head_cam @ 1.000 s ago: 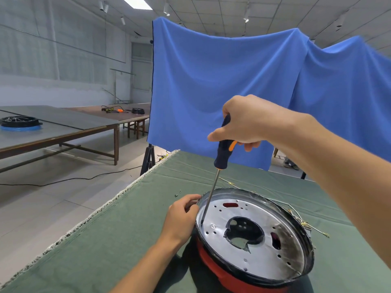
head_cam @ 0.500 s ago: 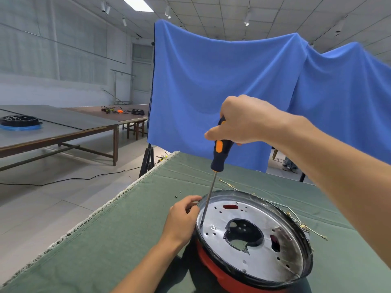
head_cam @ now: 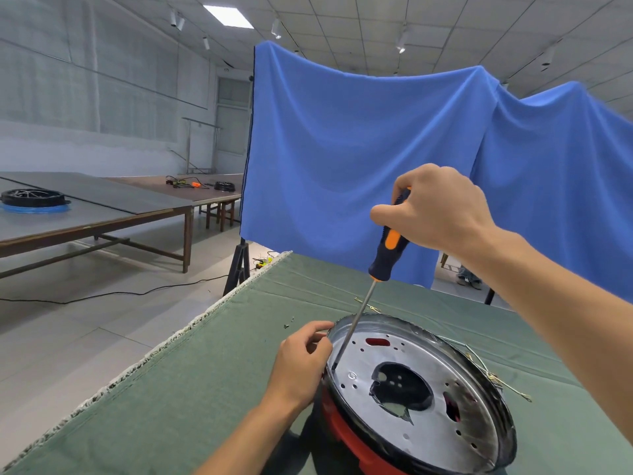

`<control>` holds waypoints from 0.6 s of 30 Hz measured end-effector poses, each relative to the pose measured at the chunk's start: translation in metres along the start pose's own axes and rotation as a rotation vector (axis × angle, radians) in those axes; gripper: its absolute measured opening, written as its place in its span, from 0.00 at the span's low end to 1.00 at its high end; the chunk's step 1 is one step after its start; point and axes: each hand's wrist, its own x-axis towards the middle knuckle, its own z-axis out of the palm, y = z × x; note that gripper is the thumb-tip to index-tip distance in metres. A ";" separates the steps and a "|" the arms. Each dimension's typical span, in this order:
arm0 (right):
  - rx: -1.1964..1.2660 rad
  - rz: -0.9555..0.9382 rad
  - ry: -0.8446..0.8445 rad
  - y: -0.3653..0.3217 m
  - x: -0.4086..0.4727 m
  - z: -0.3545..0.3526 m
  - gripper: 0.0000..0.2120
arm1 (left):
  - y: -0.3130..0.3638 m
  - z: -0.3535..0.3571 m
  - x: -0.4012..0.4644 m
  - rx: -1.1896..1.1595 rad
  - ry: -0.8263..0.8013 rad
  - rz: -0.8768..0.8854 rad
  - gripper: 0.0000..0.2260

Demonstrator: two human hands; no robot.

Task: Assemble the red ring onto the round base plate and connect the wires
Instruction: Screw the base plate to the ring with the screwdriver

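We judge the fastening step is in hand: our right hand point(head_cam: 433, 209) is wrapped round the screwdriver point(head_cam: 385, 258), tip down at the near-left edge of the round base plate point(head_cam: 407, 395). Our left hand point(head_cam: 301, 359) pinches the plate's rim. Next: keep the shaft steady and the plate still. The silver, perforated plate sits in the red ring point(head_cam: 346, 431) on the green table point(head_cam: 191, 389); the wires point(head_cam: 493, 378) lie loose at its right edge.

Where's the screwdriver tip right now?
Head view: the screwdriver tip sits inside the round base plate at its left rim, beside the left hand.
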 end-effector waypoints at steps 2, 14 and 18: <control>0.027 0.016 0.034 -0.003 0.000 0.007 0.10 | 0.000 -0.001 0.000 0.015 -0.014 0.004 0.12; 0.121 -0.002 -0.089 -0.015 0.019 0.029 0.08 | 0.000 -0.008 0.000 0.021 -0.067 -0.037 0.17; 0.264 -0.124 -0.230 -0.012 0.034 0.016 0.10 | 0.000 -0.008 0.000 0.021 -0.114 -0.002 0.13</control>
